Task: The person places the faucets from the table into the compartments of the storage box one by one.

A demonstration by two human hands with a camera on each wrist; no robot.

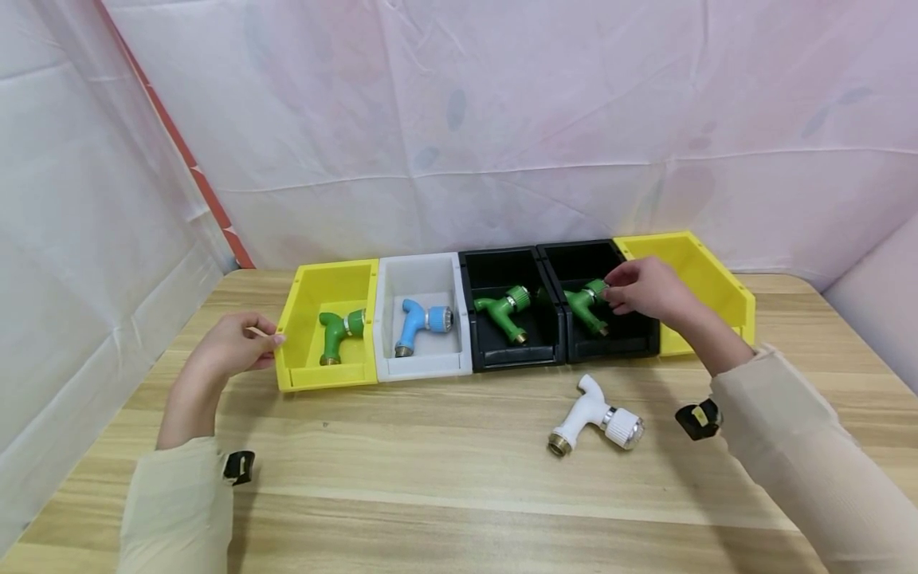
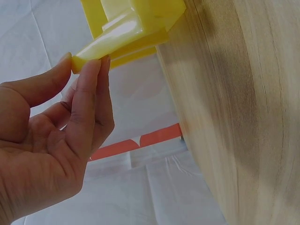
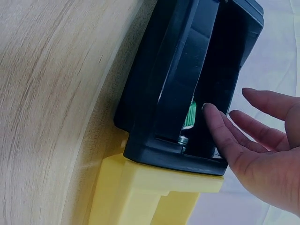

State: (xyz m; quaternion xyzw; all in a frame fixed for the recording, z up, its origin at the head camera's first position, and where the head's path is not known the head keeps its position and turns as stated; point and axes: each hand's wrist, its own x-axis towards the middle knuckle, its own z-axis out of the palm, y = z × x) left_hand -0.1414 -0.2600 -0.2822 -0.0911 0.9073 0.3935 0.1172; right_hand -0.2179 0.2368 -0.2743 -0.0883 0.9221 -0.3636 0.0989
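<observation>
My left hand (image 1: 233, 347) pinches the near left edge of the left yellow bin (image 1: 330, 377) between thumb and fingers. In it lies a green tap (image 1: 333, 336). At the right black bin (image 1: 617, 349), my right hand (image 1: 653, 295) hovers over its opening, beside a green tap (image 1: 590, 303) lying inside. The right wrist view shows the thumb and fingers spread apart with nothing between them, near the tap's green knob (image 3: 190, 115). A blue tap (image 1: 414, 323) lies in the white bin (image 1: 423, 367), and another green tap (image 1: 507, 309) in the left black bin (image 1: 519, 357).
A white tap (image 1: 590, 410) with a brass thread lies on the wooden table (image 1: 402, 478) in front of the black bins. The right yellow bin (image 1: 692, 275) ends the row, partly behind my right hand. Pale cloth (image 1: 502, 96) hangs behind the bins.
</observation>
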